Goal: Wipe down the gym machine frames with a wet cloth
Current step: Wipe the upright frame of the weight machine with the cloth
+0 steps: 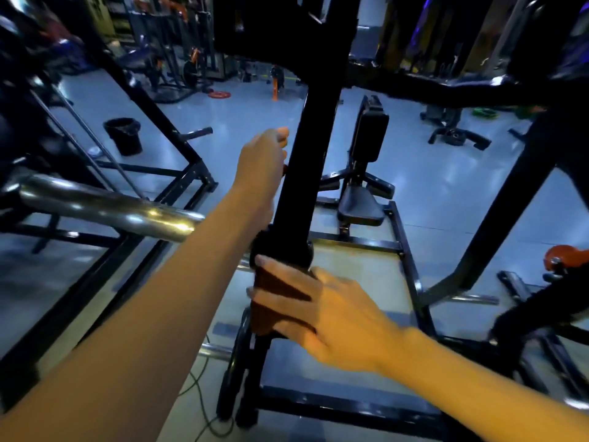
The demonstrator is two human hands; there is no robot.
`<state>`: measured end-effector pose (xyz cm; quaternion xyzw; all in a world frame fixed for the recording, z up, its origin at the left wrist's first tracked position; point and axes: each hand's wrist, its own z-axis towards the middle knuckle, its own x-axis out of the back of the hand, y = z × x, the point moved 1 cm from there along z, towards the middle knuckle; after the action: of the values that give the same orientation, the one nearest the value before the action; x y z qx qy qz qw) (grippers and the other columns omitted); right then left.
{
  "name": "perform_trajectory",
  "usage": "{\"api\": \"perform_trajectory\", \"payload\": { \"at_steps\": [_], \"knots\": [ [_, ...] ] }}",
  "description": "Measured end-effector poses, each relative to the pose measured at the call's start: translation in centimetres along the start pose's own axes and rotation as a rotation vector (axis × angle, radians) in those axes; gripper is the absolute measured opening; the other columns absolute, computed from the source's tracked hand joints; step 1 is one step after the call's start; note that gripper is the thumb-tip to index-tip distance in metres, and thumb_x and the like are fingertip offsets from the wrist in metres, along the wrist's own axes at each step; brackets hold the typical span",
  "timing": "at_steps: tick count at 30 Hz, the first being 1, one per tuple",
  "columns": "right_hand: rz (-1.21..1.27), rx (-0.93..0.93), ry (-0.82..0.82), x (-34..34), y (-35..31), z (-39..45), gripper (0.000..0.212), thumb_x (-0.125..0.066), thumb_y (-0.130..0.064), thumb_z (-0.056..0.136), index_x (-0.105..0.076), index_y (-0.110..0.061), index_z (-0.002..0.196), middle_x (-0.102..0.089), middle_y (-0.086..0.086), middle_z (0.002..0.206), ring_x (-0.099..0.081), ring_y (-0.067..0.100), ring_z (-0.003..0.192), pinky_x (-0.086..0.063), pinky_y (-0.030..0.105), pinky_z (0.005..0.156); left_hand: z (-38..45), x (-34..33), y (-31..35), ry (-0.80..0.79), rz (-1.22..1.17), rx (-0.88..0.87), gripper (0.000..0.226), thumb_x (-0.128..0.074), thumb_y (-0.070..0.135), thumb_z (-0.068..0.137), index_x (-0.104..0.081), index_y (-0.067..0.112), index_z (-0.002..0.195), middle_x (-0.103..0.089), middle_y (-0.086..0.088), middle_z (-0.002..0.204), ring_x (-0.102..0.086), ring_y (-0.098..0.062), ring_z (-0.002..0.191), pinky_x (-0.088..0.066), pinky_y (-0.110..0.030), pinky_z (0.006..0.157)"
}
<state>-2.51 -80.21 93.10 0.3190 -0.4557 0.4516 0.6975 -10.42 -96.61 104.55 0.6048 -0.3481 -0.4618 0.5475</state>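
The room is dim with a cold blue cast, and pale patches of overhead light glare on the glossy floor [446,186]. The near forearms look warm orange. Bright highlights streak the chrome bar [105,208] at left. Edges bend with wide-angle distortion; the far background is soft and smeared.

A black-painted metal upright [302,161] of the gym machine shows a smooth, faintly satin finish, while the chrome bar [108,207] to its left gleams mirror-bright with sharp highlights. Pressed to the upright under the right hand [322,311] is a dark reddish-brown cloth [271,298], soft and matt, taking no shine. The seat pad [361,208] and back pad [371,135] beyond look like black vinyl with a dull sheen. The pale floor [446,193] is smooth and glossy, throwing back blurred light. A black bucket [124,135] looks like matt plastic.
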Motion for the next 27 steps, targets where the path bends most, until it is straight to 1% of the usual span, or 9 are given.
{"api": "perform_trajectory", "payload": {
  "at_steps": [2, 5, 7, 10, 17, 20, 22, 24, 27],
  "knots": [
    [0.177, -0.027, 0.037, 0.7, 1.1, -2.1, 0.046, -0.042, -0.043, 0.110, -0.038, -0.045, 0.156, -0.016, -0.019, 0.170, -0.057, 0.017, 0.112, -0.050, 0.025, 0.083, -1.2, -1.2, -0.4, 0.009, 0.214, -0.150, 0.023, -0.045, 0.024, 0.104, -0.059, 0.026, 0.122, -0.062, 0.000, 0.120, -0.063, -0.010, 0.104, -0.050, -0.033, 0.095],
    [1.121, -0.659, 0.357, 3.2, 3.9, -4.5, 0.039, -0.053, -0.038, 0.107, -0.059, -0.035, 0.145, -0.060, -0.013, 0.139, -0.065, 0.007, 0.114, -0.054, 0.019, 0.090, -3.1, -3.6, -1.5, 0.049, 0.474, -0.558, 0.032, -0.051, 0.017, 0.102, -0.058, 0.025, 0.133, -0.051, 0.002, 0.139, -0.046, -0.008, 0.129, -0.032, -0.012, 0.111],
    [1.902, -1.058, 0.462, 5.1, 6.2, -6.1, 0.040, -0.054, -0.049, 0.102, -0.075, -0.025, 0.127, -0.065, -0.006, 0.099, -0.063, 0.008, 0.072, -0.052, 0.020, 0.059, -3.9, -6.3, -2.6, 0.019, 0.465, -0.641, 0.029, -0.054, 0.014, 0.100, -0.061, 0.020, 0.128, -0.057, 0.004, 0.121, -0.055, -0.008, 0.110, -0.044, -0.014, 0.097],
    [2.261, -0.991, 0.501, 7.0, 9.1, -8.8, 0.050, -0.046, -0.053, 0.102, -0.079, -0.017, 0.116, -0.065, -0.003, 0.107, -0.058, 0.013, 0.063, -0.050, 0.024, 0.056, -4.7, -10.5, -4.3, -0.098, 0.404, -0.506, 0.017, -0.051, 0.022, 0.092, -0.063, 0.020, 0.104, -0.056, 0.001, 0.076, -0.051, -0.016, 0.064, -0.047, -0.036, 0.062],
    [1.716, -1.218, 0.663, 8.2, 12.8, -13.7, 0.042, -0.046, -0.046, 0.106, -0.065, -0.016, 0.129, -0.064, 0.012, 0.090, -0.059, 0.027, 0.071, -0.051, 0.037, 0.067, -8.1, -18.6, -8.0, -0.477, 0.305, 0.100, 0.047, -0.066, 0.053, 0.095, -0.076, 0.007, 0.096, -0.078, -0.006, 0.091, -0.076, -0.018, 0.080, -0.063, -0.039, 0.082],
    [0.957, -1.147, 0.421, 8.9, 14.4, -14.7, 0.057, -0.049, -0.037, 0.108, -0.027, -0.043, 0.160, -0.046, -0.010, 0.143, -0.058, 0.017, 0.116, -0.048, 0.033, 0.090, -8.1, -20.7, -9.3, -0.519, 0.233, 0.098, 0.035, -0.067, 0.041, 0.099, -0.073, 0.008, 0.089, -0.077, 0.000, 0.085, -0.074, -0.010, 0.082, -0.059, -0.034, 0.084],
    [0.990, -1.136, 0.438, 9.2, 15.6, -15.6, 0.087, -0.065, -0.037, 0.100, -0.006, -0.046, 0.163, -0.034, -0.020, 0.150, -0.053, 0.011, 0.125, -0.049, 0.031, 0.094, -7.5, -21.2, -9.9, -0.483, 0.183, 0.114, 0.022, -0.061, 0.033, 0.103, -0.073, 0.015, 0.097, -0.078, 0.000, 0.092, -0.074, -0.013, 0.089, -0.060, -0.035, 0.086],
    [1.294, -1.194, 0.529, 9.6, 17.3, -16.1, 0.096, -0.077, -0.041, 0.087, -0.020, -0.037, 0.164, -0.050, -0.012, 0.150, -0.061, 0.015, 0.124, -0.052, 0.040, 0.102, -6.3, -21.7, -10.4, -0.439, 0.104, 0.175, 0.019, -0.056, 0.033, 0.106, -0.070, 0.020, 0.109, -0.077, -0.003, 0.108, -0.073, -0.020, 0.104, -0.059, -0.037, 0.092],
    [1.386, -1.223, 0.541, 9.5, 19.7, -15.7, 0.042, -0.068, -0.038, 0.095, -0.069, -0.011, 0.128, -0.076, 0.009, 0.116, -0.071, 0.029, 0.112, -0.054, 0.045, 0.104, -3.7, -22.4, -11.5, -0.412, 0.042, 0.254, 0.017, -0.052, 0.032, 0.108, -0.066, 0.025, 0.113, -0.072, -0.002, 0.120, -0.067, -0.022, 0.115, -0.056, -0.042, 0.099]
  ]
}}
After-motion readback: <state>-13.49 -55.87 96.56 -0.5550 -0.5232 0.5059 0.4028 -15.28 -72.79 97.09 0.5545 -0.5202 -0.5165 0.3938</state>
